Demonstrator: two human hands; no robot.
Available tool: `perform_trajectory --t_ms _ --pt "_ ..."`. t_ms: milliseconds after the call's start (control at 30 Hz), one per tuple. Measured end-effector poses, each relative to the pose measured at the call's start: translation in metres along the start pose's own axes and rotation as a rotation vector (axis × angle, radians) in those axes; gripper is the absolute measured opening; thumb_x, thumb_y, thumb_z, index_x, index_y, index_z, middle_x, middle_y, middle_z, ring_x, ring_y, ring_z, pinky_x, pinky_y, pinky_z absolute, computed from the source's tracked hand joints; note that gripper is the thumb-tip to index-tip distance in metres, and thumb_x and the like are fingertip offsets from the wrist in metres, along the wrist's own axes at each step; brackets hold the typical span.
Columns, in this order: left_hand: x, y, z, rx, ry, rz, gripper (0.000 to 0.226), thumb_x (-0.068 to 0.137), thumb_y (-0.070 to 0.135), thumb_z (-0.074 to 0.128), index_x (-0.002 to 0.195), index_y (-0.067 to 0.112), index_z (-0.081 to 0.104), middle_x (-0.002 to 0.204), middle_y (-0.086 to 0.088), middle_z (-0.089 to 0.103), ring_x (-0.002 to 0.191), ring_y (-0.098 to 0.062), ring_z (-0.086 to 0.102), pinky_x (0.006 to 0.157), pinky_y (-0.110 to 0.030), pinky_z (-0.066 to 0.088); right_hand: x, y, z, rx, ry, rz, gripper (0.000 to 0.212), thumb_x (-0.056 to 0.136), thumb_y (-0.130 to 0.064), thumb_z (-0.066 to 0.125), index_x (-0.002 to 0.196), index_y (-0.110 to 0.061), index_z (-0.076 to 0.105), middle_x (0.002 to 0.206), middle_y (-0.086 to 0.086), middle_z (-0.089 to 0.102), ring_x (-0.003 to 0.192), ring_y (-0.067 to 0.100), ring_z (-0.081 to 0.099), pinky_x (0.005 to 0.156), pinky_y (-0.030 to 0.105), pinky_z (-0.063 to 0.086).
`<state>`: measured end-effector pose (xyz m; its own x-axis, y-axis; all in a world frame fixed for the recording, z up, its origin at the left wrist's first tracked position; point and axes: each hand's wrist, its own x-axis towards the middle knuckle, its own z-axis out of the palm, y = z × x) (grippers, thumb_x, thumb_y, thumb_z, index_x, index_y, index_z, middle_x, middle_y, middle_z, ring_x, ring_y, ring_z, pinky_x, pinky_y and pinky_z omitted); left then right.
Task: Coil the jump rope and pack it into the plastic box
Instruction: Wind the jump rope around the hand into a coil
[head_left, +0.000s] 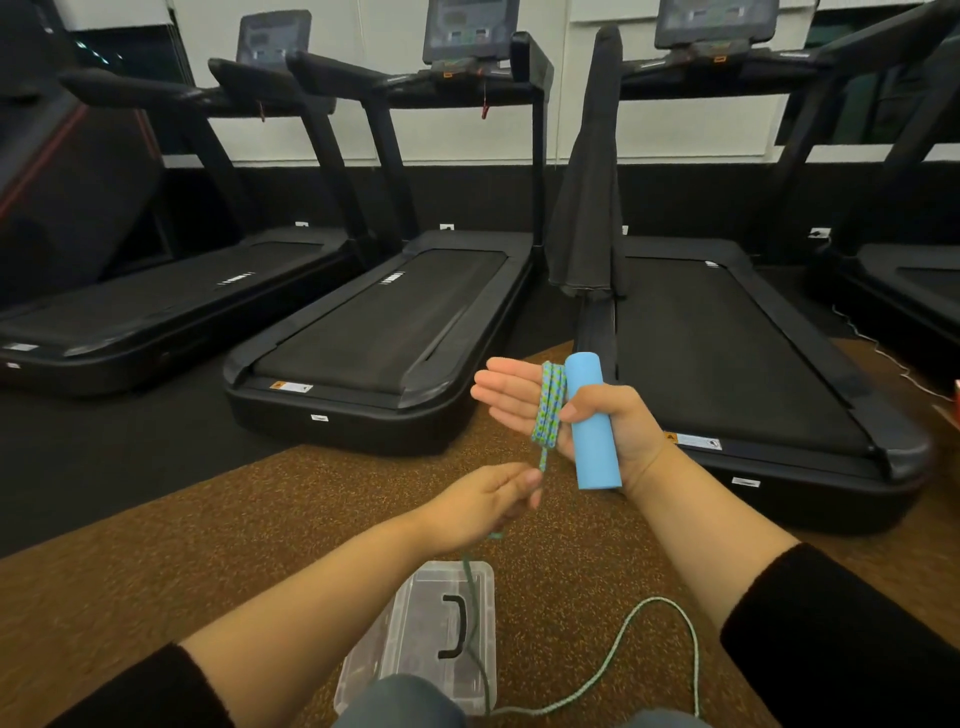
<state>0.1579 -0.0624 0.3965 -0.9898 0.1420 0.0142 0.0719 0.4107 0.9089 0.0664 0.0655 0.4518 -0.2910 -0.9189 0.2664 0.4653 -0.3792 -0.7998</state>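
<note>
Gym, row of black treadmills (374, 322), speckled rubber floor (208, 545)

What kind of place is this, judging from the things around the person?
Most likely a gym: a row of black treadmills with consoles stands ahead, the floor looks like speckled rubber, and a jump rope is being coiled.

Rope (548, 405) round right hand (626, 426) beside handle (592, 441), left hand (480, 504) below, box (415, 613) on floor (208, 545) beneath, treadmills (384, 322) behind
</note>
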Motion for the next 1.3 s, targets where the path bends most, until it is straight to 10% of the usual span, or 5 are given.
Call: perform_trajectory --t_ms 733,1100,1300 --pt "-0.012 0.006 -0.015 0.191 0.035 -0.047 0.028 0.101 0.021 0.037 0.074 0.018 0.046 0.066 0.004 0.05 0.061 -0.006 0.049 0.065 -0.021 0.044 0.005 -0.003 -0.011 -0.097 0.225 0.001 0.062 0.067 0.004 0.033 0.123 0.0 0.057 0.133 0.021 0.055 0.127 0.031 0.05 0.108 0.038 0.037" --pt "-0.022 0.049 -0.025 1.047 -0.131 0.144 0.023 0.099 0.029 0.039 0.078 0.022 0.045 0.066 0.009 0.044 0.059 -0.007 0.042 0.057 -0.021 0.029 0.0 0.027 -0.013 -0.044 0.216 0.088 0.07 0.055 -0.004 0.057 0.124 -0.001 0.055 0.134 0.019 0.055 0.127 0.029 0.049 0.11 0.039 0.035" --pt "-0.017 0.06 -0.042 1.13 -0.182 0.194 0.025 0.099 0.035 0.037 0.094 0.019 0.056 0.1 0.008 0.06 0.082 -0.003 0.053 0.075 -0.026 0.044 -0.016 0.039 -0.009 -0.185 0.28 0.137 0.042 0.049 -0.002 0.051 0.08 -0.013 0.078 0.075 0.004 0.073 0.063 0.012 0.066 0.058 0.022 0.053"
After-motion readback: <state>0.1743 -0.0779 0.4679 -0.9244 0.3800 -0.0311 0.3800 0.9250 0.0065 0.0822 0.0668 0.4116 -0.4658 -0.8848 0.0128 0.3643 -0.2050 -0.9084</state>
